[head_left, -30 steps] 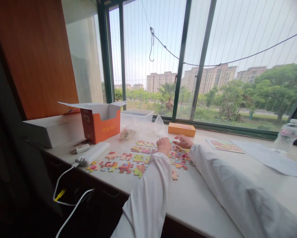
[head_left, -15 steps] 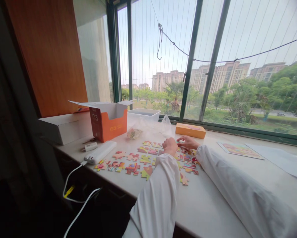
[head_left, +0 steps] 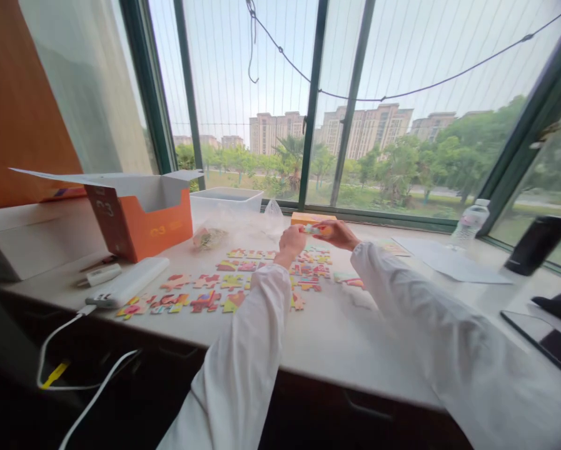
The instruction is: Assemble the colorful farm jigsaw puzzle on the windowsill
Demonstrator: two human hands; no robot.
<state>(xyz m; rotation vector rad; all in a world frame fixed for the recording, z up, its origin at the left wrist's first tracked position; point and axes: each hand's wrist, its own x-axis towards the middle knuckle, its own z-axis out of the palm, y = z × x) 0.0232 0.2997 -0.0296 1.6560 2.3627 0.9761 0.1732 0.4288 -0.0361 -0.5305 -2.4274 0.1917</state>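
Note:
Several colourful jigsaw pieces (head_left: 205, 300) lie spread on the pale window counter (head_left: 336, 337). My left hand (head_left: 291, 241) and my right hand (head_left: 335, 234) are raised a little above the pieces, both in white sleeves. Together they pinch a small colourful puzzle piece (head_left: 314, 229) between their fingertips, in front of a flat orange box (head_left: 305, 218) by the window.
An open orange carton (head_left: 142, 219) and a white box (head_left: 22, 240) stand at the left, with a white power bank (head_left: 129, 282) and cables. A clear tub (head_left: 226, 200), a plastic bag (head_left: 209, 236), papers (head_left: 444, 257), a water bottle (head_left: 468, 224) and dark devices (head_left: 538, 244) lie around.
Both hands have lifted off the counter and now hold one puzzle piece between them. The camera has swung right and nearer, bringing the bottle and dark devices into view.

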